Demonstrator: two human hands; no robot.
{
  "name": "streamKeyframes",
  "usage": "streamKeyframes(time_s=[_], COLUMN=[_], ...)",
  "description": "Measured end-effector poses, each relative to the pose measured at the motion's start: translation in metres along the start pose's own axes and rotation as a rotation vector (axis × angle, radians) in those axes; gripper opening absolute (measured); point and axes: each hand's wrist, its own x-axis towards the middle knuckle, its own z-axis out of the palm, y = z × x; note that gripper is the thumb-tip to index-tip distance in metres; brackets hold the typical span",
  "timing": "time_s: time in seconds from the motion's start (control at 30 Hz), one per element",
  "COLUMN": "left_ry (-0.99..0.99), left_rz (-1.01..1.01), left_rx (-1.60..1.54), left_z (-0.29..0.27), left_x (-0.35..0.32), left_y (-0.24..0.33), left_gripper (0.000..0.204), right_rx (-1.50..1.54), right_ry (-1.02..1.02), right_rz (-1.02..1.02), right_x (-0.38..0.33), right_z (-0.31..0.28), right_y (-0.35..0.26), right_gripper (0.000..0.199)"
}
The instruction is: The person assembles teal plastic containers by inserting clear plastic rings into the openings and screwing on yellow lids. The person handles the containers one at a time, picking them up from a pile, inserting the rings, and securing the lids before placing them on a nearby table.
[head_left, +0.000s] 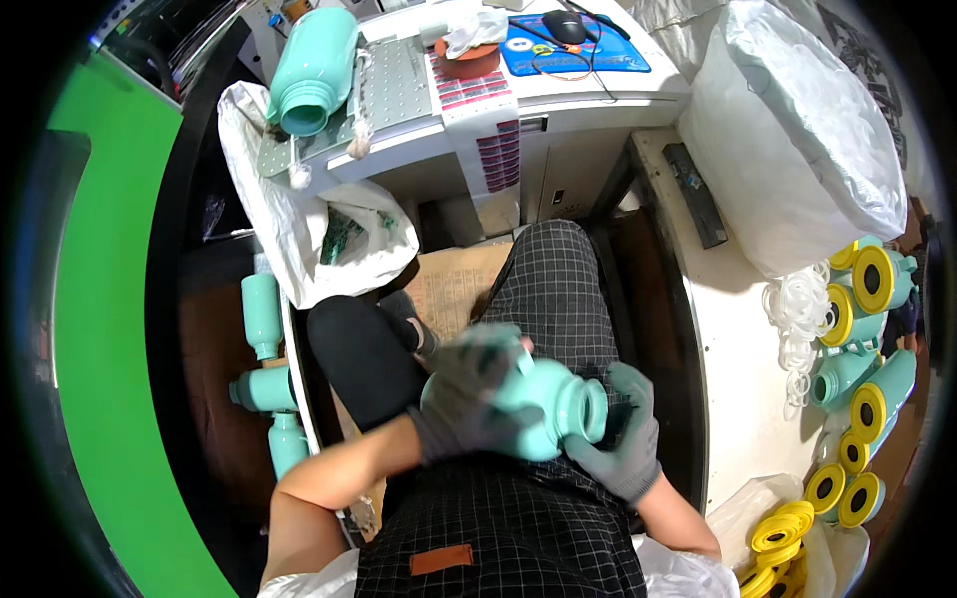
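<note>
I hold a mint-green wide-mouthed bottle (540,411) on its side over my lap, its open mouth turned to the right. My left hand (467,391), in a grey glove and smeared by motion, wraps round the bottle's body. My right hand (626,447), gloved in grey with greenish fingertips, curves about the mouth end, its thumb against the neck below the rim. Whether anything small sits in the right fingers cannot be made out. The bottle's base is hidden behind the left hand.
Another mint-green bottle (315,72) lies on the machine ahead. Several bottles (262,314) sit in a box at left. On the right table (733,399) are white rings (797,314), yellow-ringed bottles (869,411), yellow rings (783,533) and a large white bag (788,149).
</note>
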Motion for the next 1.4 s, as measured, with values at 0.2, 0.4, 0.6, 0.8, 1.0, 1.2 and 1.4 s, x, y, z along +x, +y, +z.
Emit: streamKeyframes(time_s=[0.2,0.4,0.6,0.8,1.0,1.2,1.4], left_ry=[0.103,0.377,0.212,0.507,0.861,0.63,0.588], left_rz=[0.26,-0.76,-0.642,-0.436,-0.406,-0.494,-0.445], left_rx=[-0.429,-0.417,-1.076,-1.008,-0.504,-0.599,-0.716], left_z=[-0.014,0.069,0.067,0.027,0.04,0.036,0.031], left_x=[0.072,0.155,0.177,0.187,0.201,0.205,0.193], left_y=[-0.007,-0.216,-0.213,-0.161,-0.167,-0.185,-0.172], left_gripper=[0.065,0.073,0.062,0.063,0.079,0.029,0.024], right_rx=[0.768,0.737,0.052,0.172,0.191,0.108,0.196], right_ry=[-0.176,0.503,0.379,0.373,0.331,0.318,0.364], right_rz=[0.892,0.353,0.216,0.221,0.201,0.202,0.19], right_x=[-0.034,-0.02,-0.027,-0.025,-0.023,-0.023,-0.024], right_z=[-0.032,-0.024,-0.014,0.002,0.003,0.009,0.016], right_y=[0.016,0.038,0.065,0.066,0.065,0.055,0.056], right_gripper=[0.054,0.093,0.112,0.106,0.11,0.114,0.112])
